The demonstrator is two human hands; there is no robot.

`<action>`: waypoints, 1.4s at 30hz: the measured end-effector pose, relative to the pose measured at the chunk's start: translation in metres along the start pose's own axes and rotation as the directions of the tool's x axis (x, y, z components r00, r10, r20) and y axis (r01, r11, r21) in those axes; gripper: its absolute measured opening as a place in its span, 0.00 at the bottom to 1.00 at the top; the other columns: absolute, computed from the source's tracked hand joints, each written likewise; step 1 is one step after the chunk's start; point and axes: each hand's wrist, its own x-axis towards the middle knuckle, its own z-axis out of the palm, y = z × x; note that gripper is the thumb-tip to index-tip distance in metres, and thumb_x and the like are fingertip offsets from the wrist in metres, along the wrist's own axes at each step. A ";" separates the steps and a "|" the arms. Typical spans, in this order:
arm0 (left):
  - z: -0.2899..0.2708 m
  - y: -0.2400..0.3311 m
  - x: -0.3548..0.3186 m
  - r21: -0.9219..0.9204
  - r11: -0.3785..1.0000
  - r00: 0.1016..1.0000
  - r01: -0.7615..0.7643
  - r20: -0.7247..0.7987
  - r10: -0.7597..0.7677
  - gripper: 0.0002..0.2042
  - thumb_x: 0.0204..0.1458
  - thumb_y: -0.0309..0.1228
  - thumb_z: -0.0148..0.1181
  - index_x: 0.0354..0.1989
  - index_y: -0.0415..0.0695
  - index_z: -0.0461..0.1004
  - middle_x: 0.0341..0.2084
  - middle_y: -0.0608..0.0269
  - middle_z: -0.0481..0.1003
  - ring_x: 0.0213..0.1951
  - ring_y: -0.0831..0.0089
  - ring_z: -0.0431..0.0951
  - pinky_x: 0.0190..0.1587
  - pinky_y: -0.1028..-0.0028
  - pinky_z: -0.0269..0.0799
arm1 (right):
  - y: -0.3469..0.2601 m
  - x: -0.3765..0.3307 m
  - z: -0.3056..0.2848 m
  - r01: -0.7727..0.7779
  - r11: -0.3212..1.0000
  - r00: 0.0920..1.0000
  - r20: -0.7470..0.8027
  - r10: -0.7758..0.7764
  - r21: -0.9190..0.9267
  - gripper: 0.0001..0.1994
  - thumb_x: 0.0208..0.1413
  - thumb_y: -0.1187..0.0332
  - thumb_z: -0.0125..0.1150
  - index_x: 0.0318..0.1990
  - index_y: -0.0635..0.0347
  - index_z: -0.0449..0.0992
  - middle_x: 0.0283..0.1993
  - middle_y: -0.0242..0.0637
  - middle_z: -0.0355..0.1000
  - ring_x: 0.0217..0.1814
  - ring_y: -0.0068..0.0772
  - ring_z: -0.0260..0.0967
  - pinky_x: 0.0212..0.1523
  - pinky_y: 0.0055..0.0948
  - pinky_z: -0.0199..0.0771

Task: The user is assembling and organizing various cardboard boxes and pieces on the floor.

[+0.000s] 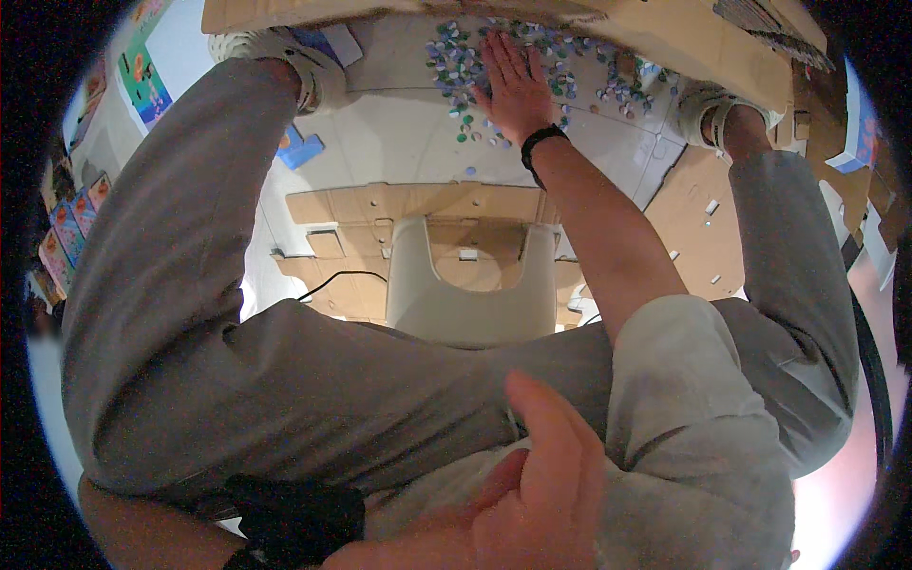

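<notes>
My right hand (520, 85) lies palm down on the floor at the top of the view, fingers stretched and slightly apart. Around and beside it are scattered many small round discs (454, 68) in green, white, and bluish purple. Whether discs lie under the palm is hidden. My left hand (537, 489) is held close in front of my body at the bottom, forefinger stretched out and thumb apart from it. Nothing shows in its grasp, though the other fingers are partly hidden. Dark bands sit on both wrists.
A cardboard box edge (399, 13) runs across the top, beyond the discs. Flattened cardboard (418, 201) lies below a pale plastic stool (470, 309) between my legs. A thin black cable (337, 276) crosses the cardboard. A blue piece (301, 148) rests near my left foot; colourful packages (68, 228) are at far left.
</notes>
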 end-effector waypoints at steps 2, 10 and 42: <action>0.005 0.001 -0.001 -0.024 0.999 1.000 -0.025 0.008 0.025 0.14 0.59 0.36 0.56 0.41 0.37 0.81 0.36 0.52 0.79 0.44 0.55 0.78 0.57 0.53 0.72 | -0.006 0.003 0.000 -0.013 1.000 0.999 -0.048 0.014 0.017 0.38 0.70 0.43 0.46 0.79 0.54 0.53 0.85 0.35 0.45 0.87 0.34 0.37 0.82 0.50 0.37; 0.021 0.019 0.001 0.096 0.995 0.998 0.024 -0.060 -0.018 0.14 0.60 0.36 0.56 0.42 0.38 0.81 0.37 0.53 0.80 0.44 0.57 0.78 0.57 0.54 0.71 | -0.008 0.008 -0.004 0.017 1.000 0.999 -0.051 -0.016 0.009 0.37 0.70 0.41 0.45 0.79 0.52 0.54 0.84 0.33 0.48 0.87 0.33 0.38 0.82 0.50 0.37; -0.069 -0.053 0.036 -0.717 0.274 0.201 -0.641 -0.501 -0.842 0.34 0.70 0.54 0.43 0.77 0.43 0.55 0.75 0.53 0.60 0.74 0.55 0.60 0.75 0.55 0.53 | 0.006 -0.050 -0.516 0.613 0.659 0.535 -0.843 0.060 0.436 0.28 0.74 0.52 0.38 0.70 0.60 0.68 0.80 0.49 0.55 0.83 0.52 0.47 0.81 0.48 0.39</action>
